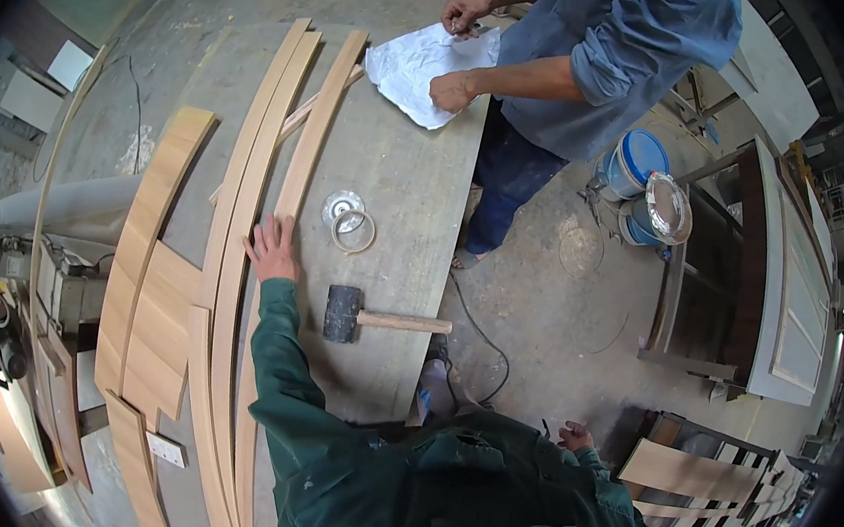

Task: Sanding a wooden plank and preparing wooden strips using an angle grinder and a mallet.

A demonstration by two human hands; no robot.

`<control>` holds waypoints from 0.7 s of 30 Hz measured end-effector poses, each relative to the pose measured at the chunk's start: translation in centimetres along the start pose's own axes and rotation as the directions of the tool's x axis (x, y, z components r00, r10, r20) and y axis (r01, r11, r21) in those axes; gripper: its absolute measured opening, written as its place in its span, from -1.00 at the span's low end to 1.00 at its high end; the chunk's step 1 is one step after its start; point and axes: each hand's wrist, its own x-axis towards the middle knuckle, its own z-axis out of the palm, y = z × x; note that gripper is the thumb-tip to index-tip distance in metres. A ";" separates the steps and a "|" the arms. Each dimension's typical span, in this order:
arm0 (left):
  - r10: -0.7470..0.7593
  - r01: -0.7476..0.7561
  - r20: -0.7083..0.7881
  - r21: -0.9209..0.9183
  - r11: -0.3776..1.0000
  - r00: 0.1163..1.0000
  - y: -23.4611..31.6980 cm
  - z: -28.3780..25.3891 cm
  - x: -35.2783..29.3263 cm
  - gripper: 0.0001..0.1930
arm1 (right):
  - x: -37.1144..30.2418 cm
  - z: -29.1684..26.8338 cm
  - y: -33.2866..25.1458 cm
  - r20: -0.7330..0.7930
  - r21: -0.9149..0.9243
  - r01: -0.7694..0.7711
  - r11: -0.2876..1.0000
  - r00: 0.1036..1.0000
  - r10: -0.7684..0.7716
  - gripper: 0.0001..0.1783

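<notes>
Workbench (417,204): one mallet (346,313), two tape rolls (350,225).

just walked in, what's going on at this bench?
The person's left hand lies flat on long bent wood strips laid along the workbench; the right hand hangs by their side, holding nothing. A rubber mallet and a tape roll lie just beside the left hand. Across the bench, a co-worker in a blue shirt presses both hands on a crumpled white sheet.

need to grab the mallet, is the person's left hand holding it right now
No, the left hand lies flat on the long wooden strips, while the mallet rests untouched on the workbench beside it.
</notes>
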 end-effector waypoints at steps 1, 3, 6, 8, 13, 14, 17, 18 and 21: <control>-0.017 0.017 -0.013 0.029 0.999 1.000 -0.3 -0.2 0.4 -0.28 | -0.1 -0.1 -0.2 -0.008 -0.009 0.005 1.000 1.000 -0.006 -0.44; -0.167 0.165 0.032 0.046 0.985 0.985 -1.0 -0.5 1.5 -0.27 | -0.4 -0.5 -0.3 -0.008 -0.015 0.004 1.000 1.000 -0.004 -0.45; -0.277 0.267 0.084 0.110 0.957 0.957 -2.1 -0.1 2.3 -0.27 | -0.2 -1.4 -0.6 -0.014 -0.044 0.007 0.999 1.000 -0.008 -0.46; -0.321 0.321 -0.023 0.113 0.940 0.947 -1.1 1.0 3.1 -0.31 | -0.8 -1.0 -0.7 -0.031 -0.047 -0.008 0.999 0.999 0.006 -0.47; 0.073 -0.028 0.064 -0.528 0.849 0.995 8.6 3.9 5.5 -0.23 | -2.1 -0.4 1.9 -0.033 0.006 -0.001 1.000 0.999 0.001 -0.44; 0.083 -0.033 0.051 -0.622 0.782 0.995 9.0 5.7 5.1 -0.21 | -2.0 0.0 2.1 -0.019 -0.011 0.023 1.000 1.000 -0.023 -0.43; 0.169 -0.206 -0.124 -0.425 0.882 0.978 8.0 10.1 4.8 -0.26 | -1.6 0.8 0.8 -0.026 -0.196 0.112 0.974 0.993 -0.119 -0.44; 0.204 -0.265 -0.177 -0.485 0.833 0.963 8.5 10.4 5.0 -0.26 | -1.9 1.0 0.4 -0.064 -0.228 0.118 0.967 0.989 -0.135 -0.44; 0.281 -0.258 -0.051 -0.576 0.775 0.958 8.6 7.7 6.3 -0.30 | -1.1 2.8 1.7 -0.174 -0.308 0.133 0.942 0.965 -0.194 -0.45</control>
